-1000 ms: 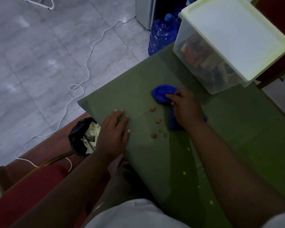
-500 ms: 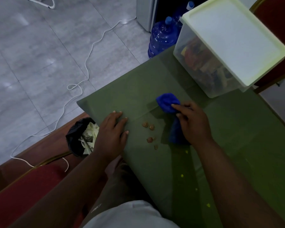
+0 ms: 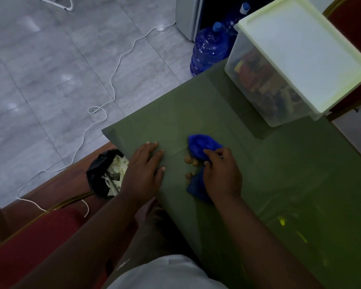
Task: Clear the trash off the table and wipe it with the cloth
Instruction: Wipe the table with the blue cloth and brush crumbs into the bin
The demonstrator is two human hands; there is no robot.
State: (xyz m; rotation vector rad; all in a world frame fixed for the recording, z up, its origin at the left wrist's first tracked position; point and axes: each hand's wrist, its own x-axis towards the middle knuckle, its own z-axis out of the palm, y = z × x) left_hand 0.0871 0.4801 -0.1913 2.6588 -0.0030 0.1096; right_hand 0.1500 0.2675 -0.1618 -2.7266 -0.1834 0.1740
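The green table (image 3: 279,163) fills the right half of the view. My right hand (image 3: 221,174) presses a crumpled blue cloth (image 3: 202,146) onto it; part of the cloth shows below the hand too. A few small brown crumbs (image 3: 191,161) lie right against the cloth's left edge. My left hand (image 3: 143,170) lies flat, fingers spread, on the table's near-left edge, holding nothing. Just left of that edge, lower down, sits a black trash bag (image 3: 100,174), open, with pale crumpled waste inside.
A clear storage box with a pale lid (image 3: 300,57) stands on the table's far right. Yellow specks (image 3: 282,221) dot the near right of the table. Blue water bottles (image 3: 208,49) and a white cable (image 3: 113,88) are on the tiled floor. A red chair (image 3: 29,236) is at lower left.
My right hand has dragged the cloth leftward and toward me, pushing the crumbs closer to the left edge and bunching them. My left hand has stayed flat at the edge.
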